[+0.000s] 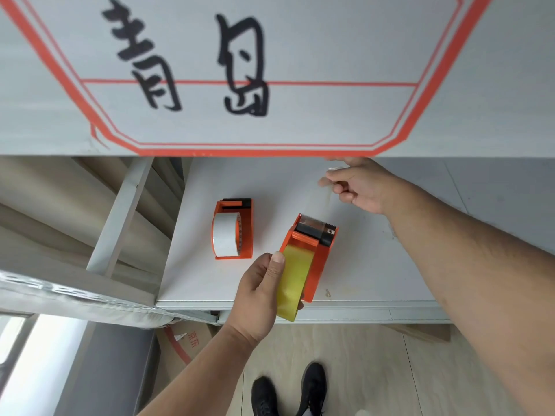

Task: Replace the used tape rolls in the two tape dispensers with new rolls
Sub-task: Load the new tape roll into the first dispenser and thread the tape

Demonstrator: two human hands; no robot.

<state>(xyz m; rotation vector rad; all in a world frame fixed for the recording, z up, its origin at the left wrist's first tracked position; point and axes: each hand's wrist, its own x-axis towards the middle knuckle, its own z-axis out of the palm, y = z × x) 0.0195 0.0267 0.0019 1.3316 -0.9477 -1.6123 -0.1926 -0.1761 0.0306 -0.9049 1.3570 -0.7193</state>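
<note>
head view: we look steeply down | shelf (375, 265) close ahead at 12 o'clock | shoes (288, 391) at 6 o'clock

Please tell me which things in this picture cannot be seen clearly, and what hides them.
Head view only:
- Yellow tape roll: its left side is hidden by the left hand.
- Right hand: what its fingertips pinch is blurred, near the white board.
- Second dispenser: roll core not visible.
- Black shoes: cut off by bottom edge.
</note>
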